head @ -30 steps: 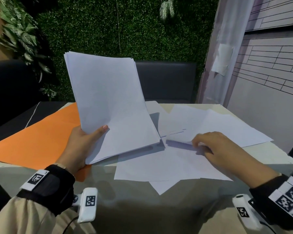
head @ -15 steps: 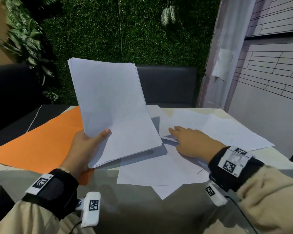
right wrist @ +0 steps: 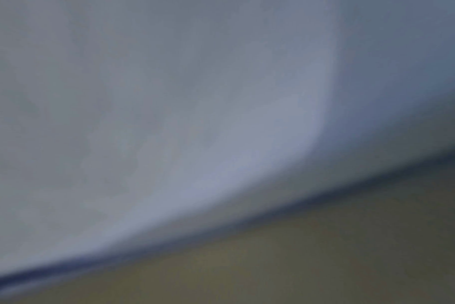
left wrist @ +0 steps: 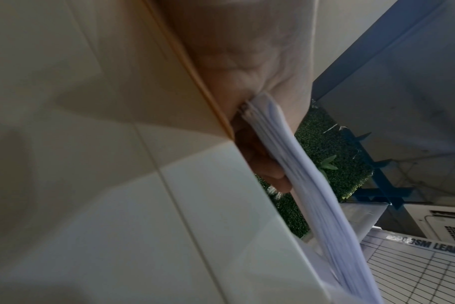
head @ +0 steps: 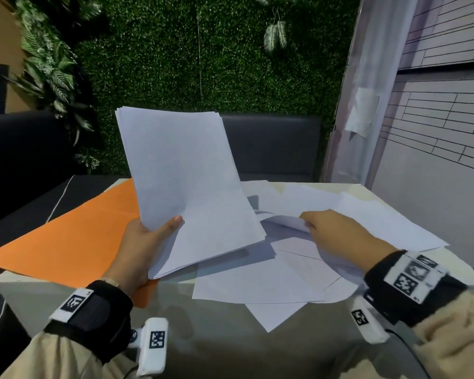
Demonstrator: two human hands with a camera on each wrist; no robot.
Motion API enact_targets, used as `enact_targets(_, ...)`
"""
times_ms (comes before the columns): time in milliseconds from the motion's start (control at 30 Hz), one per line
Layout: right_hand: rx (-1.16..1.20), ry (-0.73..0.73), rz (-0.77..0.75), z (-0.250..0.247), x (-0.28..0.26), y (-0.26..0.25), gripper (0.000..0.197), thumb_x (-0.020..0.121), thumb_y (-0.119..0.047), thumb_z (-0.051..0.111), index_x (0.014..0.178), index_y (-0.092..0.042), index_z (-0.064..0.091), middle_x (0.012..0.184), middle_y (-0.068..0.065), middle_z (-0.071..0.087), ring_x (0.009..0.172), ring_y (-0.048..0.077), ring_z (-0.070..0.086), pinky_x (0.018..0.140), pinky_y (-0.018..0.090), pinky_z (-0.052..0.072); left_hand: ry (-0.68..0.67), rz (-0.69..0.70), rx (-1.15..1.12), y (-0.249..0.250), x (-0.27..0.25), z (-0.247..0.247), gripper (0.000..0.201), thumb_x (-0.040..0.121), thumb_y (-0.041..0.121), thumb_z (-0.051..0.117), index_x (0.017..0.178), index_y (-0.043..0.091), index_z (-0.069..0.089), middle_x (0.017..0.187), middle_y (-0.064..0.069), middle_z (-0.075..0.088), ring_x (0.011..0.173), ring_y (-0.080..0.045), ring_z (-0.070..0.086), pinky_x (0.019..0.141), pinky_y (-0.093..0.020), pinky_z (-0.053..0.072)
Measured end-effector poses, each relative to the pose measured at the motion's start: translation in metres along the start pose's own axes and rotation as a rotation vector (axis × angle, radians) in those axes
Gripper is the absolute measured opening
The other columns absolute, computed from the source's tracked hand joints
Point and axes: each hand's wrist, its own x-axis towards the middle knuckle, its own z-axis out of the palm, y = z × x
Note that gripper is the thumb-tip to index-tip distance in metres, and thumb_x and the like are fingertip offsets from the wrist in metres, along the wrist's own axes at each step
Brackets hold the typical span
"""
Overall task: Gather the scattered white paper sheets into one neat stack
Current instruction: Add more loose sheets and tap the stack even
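Half a second back the right hand [head: 337, 233] lay flat on the loose sheets [head: 260, 283] with fingers stretched out; now its fingertips have closed on the edge of one sheet [head: 285, 221] and curled it up off the pile at the centre right of the head view. How many sheets are in that pinch I cannot tell, and the right wrist view gives only a blur of pale paper [right wrist: 169, 123] over a darker surface. The gathered stack [head: 186, 187] has hardly shifted: it stands tilted in the middle of the frame, its top edge reaching up against the dark seat back [head: 274, 146]. The left hand [head: 143, 247] grasps it at the lower left corner, thumb laid across the front and fingers behind. The left wrist view shows the stack's [left wrist: 299, 164] layered edges wedged into the crook of that hand [left wrist: 260, 67].

Several more white sheets remain spread and overlapping over the right and lower centre of the table [head: 230, 351], one corner poking toward the near edge. An orange sheet [head: 74, 236] lies flat at the left of the frame, under the left hand. Green foliage wall [head: 216, 64] fills the upper part of the frame.
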Motion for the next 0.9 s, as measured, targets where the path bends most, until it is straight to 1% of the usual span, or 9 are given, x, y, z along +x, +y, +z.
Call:
enact_targets(100,0.148,-0.008,0.030,-0.017,-0.015,0.016,0.027,0.110,-0.018,0.044,0.104,-0.014,0.070,0.102,0.005,0.071,0.093,0.023,0.063,0.085,0.034,0.047,0.004,0.004,-0.033,0.002,-0.001,0.000,0.036,0.099,0.018,0.079,0.134,0.013,0.074,0.127,0.003,0.082,0.115,-0.015,0.079,0.101,-0.037,0.058)
enact_targets(200,0.226,0.026,0.110,-0.033,-0.026,0.035,0.029,0.109,-0.021,0.046,0.093,-0.012,0.068,0.095,0.007,0.069,0.083,0.020,0.058,0.078,0.035,0.045,0.001,0.011,-0.077,0.006,-0.003,0.002,0.034,0.102,0.012,0.074,0.135,0.013,0.072,0.128,0.006,0.081,0.114,-0.008,0.078,0.099,-0.029,0.059)
enact_targets(333,0.426,0.050,0.205,-0.059,-0.046,0.053,0.023,0.108,-0.018,0.052,0.095,-0.019,0.071,0.097,0.011,0.071,0.095,0.036,0.065,0.085,0.045,0.052,-0.009,0.031,-0.097,0.008,-0.004,0.003,0.033,0.103,0.010,0.071,0.137,0.015,0.070,0.128,0.010,0.081,0.115,-0.005,0.077,0.085,-0.013,0.060)
enact_targets(400,0.533,0.124,0.219,-0.069,-0.063,0.058,0.022,0.108,-0.017,0.054,0.099,-0.026,0.071,0.100,0.005,0.073,0.096,0.032,0.065,0.082,0.043,0.047,-0.003,0.032,-0.094,0.008,-0.005,0.004,0.031,0.104,0.011,0.071,0.134,0.016,0.071,0.127,0.013,0.081,0.114,-0.004,0.077,0.085,-0.014,0.059)
enact_targets(500,0.669,0.199,0.179,-0.074,-0.082,0.057,0.023,0.109,-0.021,0.053,0.105,-0.028,0.073,0.108,-0.006,0.077,0.102,0.021,0.068,0.090,0.043,0.049,-0.007,0.022,-0.063,0.007,-0.005,0.004,0.027,0.103,0.012,0.073,0.129,0.020,0.073,0.123,0.016,0.082,0.110,-0.002,0.078,0.089,-0.019,0.059)
enact_targets(600,0.688,0.200,0.111,-0.073,-0.087,0.044,0.026,0.110,-0.022,0.050,0.106,-0.037,0.071,0.112,-0.016,0.074,0.105,0.011,0.066,0.087,0.037,0.051,-0.019,0.030,0.006,0.008,-0.006,0.004,0.021,0.102,0.015,0.074,0.121,0.024,0.074,0.114,0.023,0.082,0.102,0.004,0.078,0.081,-0.014,0.058)
enact_targets(667,0.696,0.212,0.087,-0.074,-0.086,0.035,0.025,0.110,-0.028,0.047,0.111,-0.044,0.065,0.115,-0.018,0.070,0.105,0.011,0.064,0.082,0.034,0.050,-0.027,0.020,0.049,0.007,-0.006,0.004,0.021,0.101,0.018,0.076,0.122,0.023,0.076,0.115,0.020,0.083,0.103,0.001,0.078,0.086,-0.023,0.057)
enact_targets(767,0.751,0.303,0.067,-0.081,-0.088,0.020,0.026,0.109,-0.036,0.045,0.123,-0.036,0.067,0.116,-0.010,0.072,0.105,0.019,0.067,0.082,0.037,0.057,-0.059,-0.013,0.113,0.006,-0.006,0.003,0.022,0.100,0.022,0.079,0.121,0.020,0.079,0.116,0.012,0.084,0.106,-0.010,0.079,0.091,-0.032,0.058)
enact_targets(900,0.834,0.427,-0.062,-0.079,-0.099,-0.025,0.022,0.107,-0.037,0.047,0.118,-0.040,0.066,0.100,-0.017,0.074,0.095,-0.006,0.067,0.068,0.008,0.052,-0.120,-0.063,0.170,0.006,-0.003,0.003,0.020,0.101,0.021,0.077,0.120,0.014,0.080,0.113,0.004,0.086,0.105,-0.021,0.081,0.091,-0.039,0.061)
